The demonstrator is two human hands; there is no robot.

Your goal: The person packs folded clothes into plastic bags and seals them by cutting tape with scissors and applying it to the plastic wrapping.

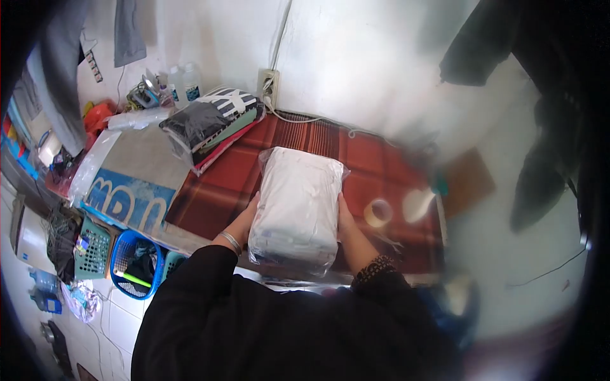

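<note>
A stack of folded white cloth in a clear plastic bag [295, 200] is held between my two hands, over the near side of the table. My left hand [244, 223] presses on the bag's left side; a bracelet circles that wrist. On the opposite side, my right hand [346, 219] grips the bag, its fingers partly hidden behind the plastic. To the right of my right hand lies a roll of tape [379, 213] on the red checked cloth [235, 168]. Further back on the left rests another clear bag of folded clothes [213, 124], dark, striped, green and red.
A wall socket [269, 82] with a trailing white cable is behind the table. Bottles [184, 82] and an iron [145, 94] stand at the back left. Below the left edge are a blue basket [136, 263] and a green basket [94, 247]. The right side is blurred.
</note>
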